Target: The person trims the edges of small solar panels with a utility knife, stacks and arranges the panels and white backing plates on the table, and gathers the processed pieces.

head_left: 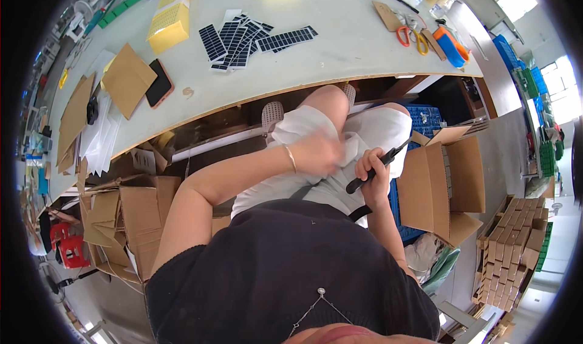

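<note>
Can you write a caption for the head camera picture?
Seated person's right hand grips a black tool; left hand rests, blurred, on lap.

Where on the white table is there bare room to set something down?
The white table is bare between the dark panel strips and the scissors, and along its near edge right of the phone. The left end is crowded with cardboard sheets and papers.

Ahead of the right grip (371, 172) on the tool (378, 166) lies the bench (340, 34); panels (246, 40) on it, open box (446, 183) right of the grip
</note>
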Tool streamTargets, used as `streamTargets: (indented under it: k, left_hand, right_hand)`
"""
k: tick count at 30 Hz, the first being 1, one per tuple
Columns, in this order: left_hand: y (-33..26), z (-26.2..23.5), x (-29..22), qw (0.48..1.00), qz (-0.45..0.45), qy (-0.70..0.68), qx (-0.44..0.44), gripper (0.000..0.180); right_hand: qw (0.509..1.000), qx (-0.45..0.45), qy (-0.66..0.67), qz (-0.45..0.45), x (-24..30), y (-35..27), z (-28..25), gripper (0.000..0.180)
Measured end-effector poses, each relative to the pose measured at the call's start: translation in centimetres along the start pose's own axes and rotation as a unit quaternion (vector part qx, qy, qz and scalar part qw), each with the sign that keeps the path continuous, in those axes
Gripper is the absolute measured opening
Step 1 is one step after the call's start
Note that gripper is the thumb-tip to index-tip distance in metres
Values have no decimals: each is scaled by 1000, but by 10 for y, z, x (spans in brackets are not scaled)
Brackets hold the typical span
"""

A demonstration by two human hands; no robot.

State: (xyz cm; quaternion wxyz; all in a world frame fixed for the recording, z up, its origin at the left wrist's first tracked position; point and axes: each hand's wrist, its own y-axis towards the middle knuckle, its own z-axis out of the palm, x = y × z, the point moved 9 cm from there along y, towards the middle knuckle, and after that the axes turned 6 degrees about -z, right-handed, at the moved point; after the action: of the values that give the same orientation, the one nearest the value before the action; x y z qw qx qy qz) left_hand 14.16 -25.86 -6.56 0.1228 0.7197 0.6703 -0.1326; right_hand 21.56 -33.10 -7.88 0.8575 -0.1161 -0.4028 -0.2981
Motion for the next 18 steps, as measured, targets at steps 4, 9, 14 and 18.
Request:
streamTargets:
  k: [4, 9, 14, 18]
  left_hand:
    - [9, -27, -21, 980, 142, 14, -138, 30]
    - [19, -111, 113, 920, -325, 130, -178, 51]
    - [-10, -57, -50, 953, 293, 12, -80, 23]
    - [5, -110, 23, 960, 91, 72, -257, 22]
  right_hand:
    - [1000, -12, 1, -14, 14, -23, -9, 17]
    - [997, -56, 14, -52, 17, -58, -42, 17]
    - [992, -95, 21, -80, 17, -82, -58, 17]
    - [991, -108, 7, -76, 16, -89, -59, 15]
